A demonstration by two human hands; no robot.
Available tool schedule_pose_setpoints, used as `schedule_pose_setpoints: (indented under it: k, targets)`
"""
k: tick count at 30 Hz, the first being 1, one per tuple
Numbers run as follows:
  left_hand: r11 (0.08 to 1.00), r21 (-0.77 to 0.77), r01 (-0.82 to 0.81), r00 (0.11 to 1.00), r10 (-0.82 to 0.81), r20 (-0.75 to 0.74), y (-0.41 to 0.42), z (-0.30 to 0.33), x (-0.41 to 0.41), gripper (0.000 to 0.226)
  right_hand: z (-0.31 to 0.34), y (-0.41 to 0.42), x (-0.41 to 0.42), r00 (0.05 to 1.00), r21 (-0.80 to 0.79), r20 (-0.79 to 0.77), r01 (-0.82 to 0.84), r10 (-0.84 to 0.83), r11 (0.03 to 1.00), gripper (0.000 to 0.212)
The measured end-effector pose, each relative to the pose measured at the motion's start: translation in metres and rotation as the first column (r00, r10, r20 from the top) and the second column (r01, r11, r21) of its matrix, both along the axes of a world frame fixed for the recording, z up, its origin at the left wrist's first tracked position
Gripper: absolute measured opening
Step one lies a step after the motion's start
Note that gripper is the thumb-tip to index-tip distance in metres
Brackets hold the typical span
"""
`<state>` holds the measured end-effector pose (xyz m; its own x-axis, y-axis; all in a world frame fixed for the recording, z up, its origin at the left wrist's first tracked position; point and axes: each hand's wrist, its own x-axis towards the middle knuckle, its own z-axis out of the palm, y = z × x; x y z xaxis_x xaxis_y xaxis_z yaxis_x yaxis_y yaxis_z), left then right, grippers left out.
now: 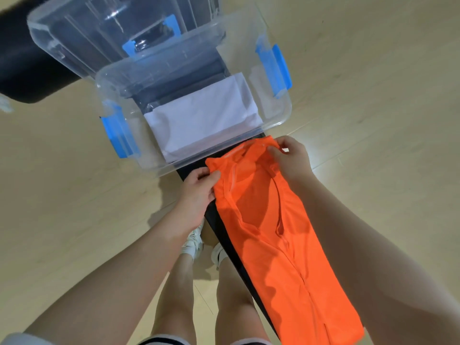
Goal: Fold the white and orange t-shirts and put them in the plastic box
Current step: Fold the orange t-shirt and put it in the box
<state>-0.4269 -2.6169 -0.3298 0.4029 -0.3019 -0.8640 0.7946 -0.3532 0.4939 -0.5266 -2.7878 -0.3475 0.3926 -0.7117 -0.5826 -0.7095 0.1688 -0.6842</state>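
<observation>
The left hand (198, 189) pinches the orange t-shirt (273, 232) at its upper left corner, thumb on top and fingers curled under the cloth edge. The right hand (290, 158) pinches the shirt's collar edge at the upper right, thumb and forefinger closed tight on a small fold of fabric, the other fingers curled beside them. Between the two hands the shirt is held up by its top edge; it is already folded lengthwise into a long narrow strip, sleeves turned in, and lies back toward the person along a dark narrow surface (216, 220). Just beyond the hands stands the clear plastic box (281, 113) with blue latches (280, 70), open, its near rim close to the shirt's top edge. Inside it the white t-shirt (201, 120) lies folded flat. The box's clear lid (74, 33) leans behind it. Below, the person's bare legs and white shoes (193, 241) stand on a pale wooden floor (62, 195).
</observation>
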Motion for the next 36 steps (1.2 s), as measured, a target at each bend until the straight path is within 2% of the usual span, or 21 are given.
schedule_pose_setpoints:
  k: [2,6,8,11,14,17,20,24,28,30,33,35,36]
  targets:
    - [0.999,-0.029,0.022,0.998,-0.023,-0.053,0.002,0.009,0.001,0.024,0.010,0.000,-0.006,0.998,0.083,0.056,0.016,-0.020,0.996,0.018]
    - [0.997,-0.001,0.077,0.994,-0.077,-0.079,0.001,0.030,0.014,0.015,0.034,0.002,-0.002,0.995,0.195,0.094,-0.037,0.018,0.980,0.018]
    - [0.993,-0.012,0.119,0.993,-0.119,-0.014,0.003,0.037,0.021,0.011,0.039,0.003,0.005,0.995,0.169,0.095,-0.019,0.003,0.985,0.022]
    - [0.977,-0.037,0.210,0.972,-0.205,0.112,0.008,0.044,0.028,0.016,0.049,0.006,0.018,0.988,0.123,0.150,0.029,-0.048,0.992,0.021]
    - [0.958,-0.025,0.285,0.946,-0.278,0.166,0.017,0.045,0.029,0.015,0.056,0.013,0.021,0.976,0.128,0.192,0.075,-0.099,0.989,0.022]
    - [0.945,0.004,0.328,0.925,-0.322,0.202,0.026,0.043,0.023,0.016,0.051,0.023,0.004,0.994,-0.022,0.090,0.067,-0.065,0.998,0.017]
    - [0.906,0.050,0.419,0.844,-0.410,0.345,0.031,0.038,0.005,0.012,0.046,0.031,-0.021,0.999,-0.157,-0.022,0.039,-0.043,0.987,0.012]
    - [0.801,0.221,0.556,0.564,-0.560,0.607,0.028,0.026,-0.026,0.009,0.035,0.038,-0.054,0.997,-0.144,-0.006,0.080,-0.081,0.986,0.016]
    - [0.753,0.261,0.604,0.468,-0.600,0.649,0.038,0.010,-0.076,0.013,0.024,0.051,-0.107,0.995,-0.092,0.007,0.098,-0.098,0.991,0.019]
    - [0.746,0.288,0.601,0.464,-0.619,0.634,0.052,0.003,-0.108,0.017,0.019,0.062,-0.137,0.993,-0.022,0.035,0.117,-0.117,0.993,0.029]
    - [0.762,0.318,0.564,0.521,-0.627,0.580,0.076,-0.007,-0.157,0.027,0.007,0.079,-0.179,0.990,0.120,0.043,0.130,-0.136,0.984,0.038]
    - [0.794,0.316,0.519,0.620,-0.604,0.500,0.088,-0.013,-0.185,0.036,-0.001,0.087,-0.199,0.986,0.197,-0.033,0.168,-0.165,0.966,0.041]
    - [0.833,0.311,0.459,0.707,-0.554,0.440,0.093,-0.016,-0.195,0.038,-0.006,0.089,-0.204,0.978,0.230,-0.068,0.206,-0.196,0.951,0.037]
